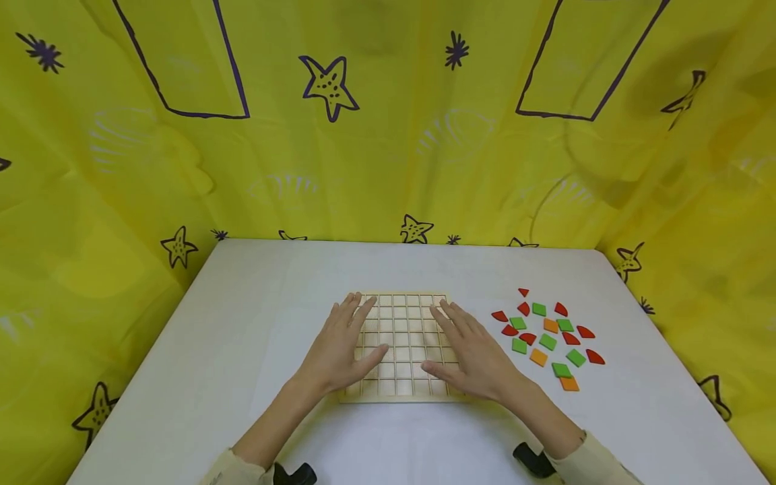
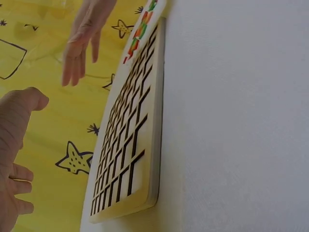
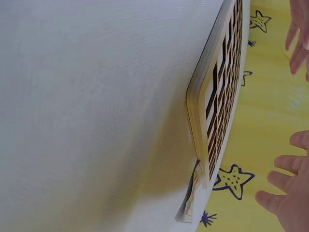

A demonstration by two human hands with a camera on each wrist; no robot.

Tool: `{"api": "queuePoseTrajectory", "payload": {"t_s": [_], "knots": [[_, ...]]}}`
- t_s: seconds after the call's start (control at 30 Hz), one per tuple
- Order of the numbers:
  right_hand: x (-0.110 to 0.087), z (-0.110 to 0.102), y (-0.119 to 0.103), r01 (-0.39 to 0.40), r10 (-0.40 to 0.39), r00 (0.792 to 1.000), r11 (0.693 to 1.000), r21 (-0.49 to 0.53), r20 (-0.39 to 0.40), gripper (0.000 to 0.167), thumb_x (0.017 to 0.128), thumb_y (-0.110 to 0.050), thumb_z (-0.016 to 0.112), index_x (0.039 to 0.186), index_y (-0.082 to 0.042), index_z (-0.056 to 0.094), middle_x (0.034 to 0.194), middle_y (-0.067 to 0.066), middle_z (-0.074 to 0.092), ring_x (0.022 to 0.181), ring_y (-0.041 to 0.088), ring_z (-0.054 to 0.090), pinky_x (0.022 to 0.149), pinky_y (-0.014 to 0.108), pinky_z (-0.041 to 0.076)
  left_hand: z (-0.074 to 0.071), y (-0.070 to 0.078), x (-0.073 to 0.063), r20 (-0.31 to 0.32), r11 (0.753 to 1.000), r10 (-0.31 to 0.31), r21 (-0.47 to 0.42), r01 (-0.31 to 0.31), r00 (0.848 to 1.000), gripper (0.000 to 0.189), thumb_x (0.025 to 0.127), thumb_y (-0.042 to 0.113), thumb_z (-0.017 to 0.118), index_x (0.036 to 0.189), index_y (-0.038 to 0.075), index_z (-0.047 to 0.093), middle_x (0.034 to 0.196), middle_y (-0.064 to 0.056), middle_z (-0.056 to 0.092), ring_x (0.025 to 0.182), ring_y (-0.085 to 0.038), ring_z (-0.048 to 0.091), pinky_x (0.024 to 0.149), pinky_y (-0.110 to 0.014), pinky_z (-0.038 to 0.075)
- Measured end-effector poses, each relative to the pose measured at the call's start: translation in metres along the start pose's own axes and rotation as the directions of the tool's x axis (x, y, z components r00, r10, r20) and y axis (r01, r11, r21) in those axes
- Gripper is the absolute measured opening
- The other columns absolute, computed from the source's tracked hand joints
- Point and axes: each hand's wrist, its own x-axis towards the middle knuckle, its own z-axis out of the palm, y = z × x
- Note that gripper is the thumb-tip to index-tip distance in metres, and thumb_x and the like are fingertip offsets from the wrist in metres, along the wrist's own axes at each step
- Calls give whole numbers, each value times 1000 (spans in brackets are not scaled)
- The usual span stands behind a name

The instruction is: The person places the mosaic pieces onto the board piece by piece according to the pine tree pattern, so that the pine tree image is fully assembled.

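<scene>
A pale wooden grid board [image 1: 403, 399] with square cells lies flat on the white table. Over its left side my left hand [image 1: 339, 347] is held with fingers extended and thumb spread inward. Mirroring it on the right, my right hand [image 1: 481, 353] has its fingers straight and thumb apart. Both wrist views show the left hand [image 2: 12, 145] and the right hand [image 3: 289, 193] raised above the board [image 2: 154, 140], with nothing in them. Some cells at the board's sides are hidden under the hands in the head view.
Right of the board lie scattered flat pieces: green squares [image 1: 548, 342], orange squares [image 1: 538, 357] and red quarter-circle pieces [image 1: 595, 356], several of each. A yellow patterned curtain [image 1: 376, 168] surrounds the back and sides of the white table [image 1: 200, 377].
</scene>
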Motion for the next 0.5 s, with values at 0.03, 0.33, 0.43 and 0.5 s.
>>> {"api": "queuePoseTrajectory", "payload": {"t_s": [0.03,0.33,0.43,0.5], "knots": [[-2,-1,0,-16,16,1000,1000,22,2,95,93,-65,62,161,-8,30,165,18,28,151,39,28,116,62,36,-1,-1,0,-11,1000,-15,-24,15,1000,78,93,38,72,155,5,40,155,-26,43,149,-43,31,125,-58,21],[-19,-6,11,-159,161,987,976,149,-1,87,94,-53,70,161,-15,31,163,14,34,148,37,34,110,64,43,-12,-22,-7,9,962,-217,-170,215,976,63,90,14,69,148,4,47,151,-25,48,149,-44,32,122,-61,25],[-23,-7,19,-166,175,984,969,181,-36,82,95,-44,72,160,-12,33,161,16,36,146,38,35,108,65,44,-14,-30,-7,46,948,-255,-185,259,966,61,88,10,66,147,4,49,151,-23,49,148,-43,32,119,-63,30],[-26,-8,24,-166,179,982,968,188,-58,79,97,-39,72,159,-9,34,160,17,38,146,39,36,108,66,44,-15,-36,-7,78,946,-255,-187,265,964,61,88,9,66,146,2,49,150,-23,50,147,-44,35,118,-62,33]]}}
